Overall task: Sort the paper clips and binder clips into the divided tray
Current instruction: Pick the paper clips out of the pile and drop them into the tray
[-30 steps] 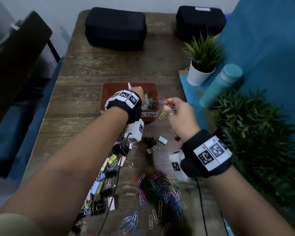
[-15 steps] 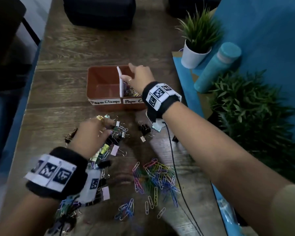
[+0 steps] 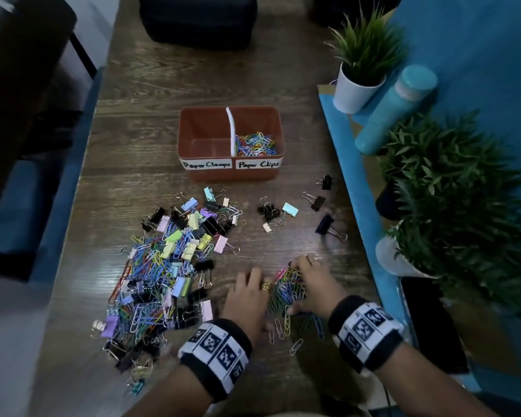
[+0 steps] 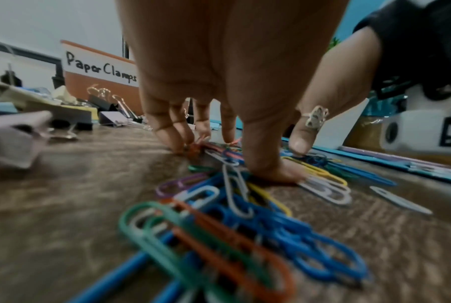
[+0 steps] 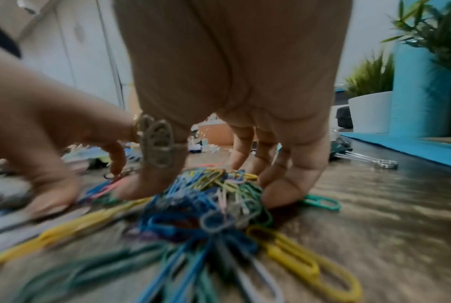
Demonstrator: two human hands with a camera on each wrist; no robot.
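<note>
The brown divided tray [image 3: 193,139] stands mid-table; its left half, labelled "Paper Clamps", is bare, and its right half, "Paper Clips", holds coloured paper clips [image 3: 254,144]. A small heap of paper clips [image 3: 286,293] [image 5: 214,196] lies near the table's front. My left hand [image 3: 247,299] presses straight fingers [image 4: 172,131] and its thumb against the heap's left side. My right hand [image 3: 313,284] curls its fingers [image 5: 291,184] round the heap's far and right side. A large mixed pile of binder clips and paper clips [image 3: 169,266] lies to the left.
A few binder clips [image 3: 271,212] [image 3: 328,227] lie scattered between the tray and my right hand. Along the right edge are potted plants [image 3: 364,61] [image 3: 463,191], a teal bottle [image 3: 394,109] and a blue mat [image 3: 358,182]. Black cases [image 3: 197,19] sit at the far end.
My right hand has come back from the tray and my left hand has left the mixed pile. Both now close in on the small heap of paper clips near the front.
</note>
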